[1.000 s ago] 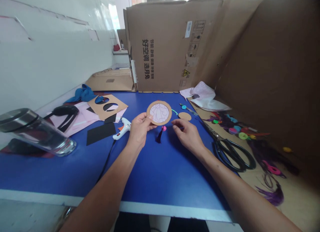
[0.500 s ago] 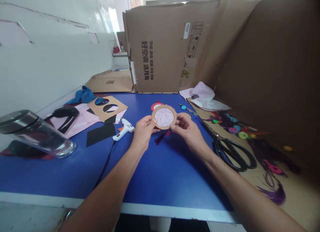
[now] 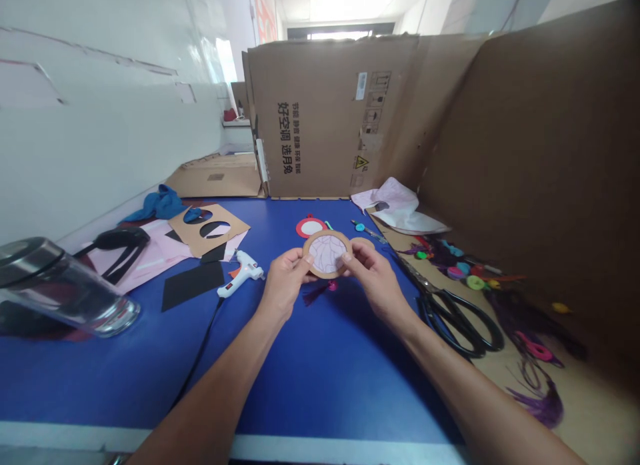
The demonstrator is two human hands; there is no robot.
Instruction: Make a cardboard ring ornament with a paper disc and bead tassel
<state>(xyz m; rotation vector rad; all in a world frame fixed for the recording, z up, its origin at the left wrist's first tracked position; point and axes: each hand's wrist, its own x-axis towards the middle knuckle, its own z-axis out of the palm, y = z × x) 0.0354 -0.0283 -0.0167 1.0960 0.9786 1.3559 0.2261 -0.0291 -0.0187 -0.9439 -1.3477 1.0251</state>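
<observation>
The left hand (image 3: 281, 283) and the right hand (image 3: 376, 278) are clamped on opposite edges of a round brown cardboard disc with a purple-lined white centre (image 3: 327, 254), held between them. A dark purple tassel (image 3: 315, 294) shows just below, between the hands; a white glue gun (image 3: 244, 273) lies left of the left hand.

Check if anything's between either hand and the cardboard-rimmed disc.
Nothing visible. The left hand and right hand both grip the cardboard-rimmed disc at opposite edges. A red ring shows beyond it and a tassel below it in the picture; neither comes between.
</observation>
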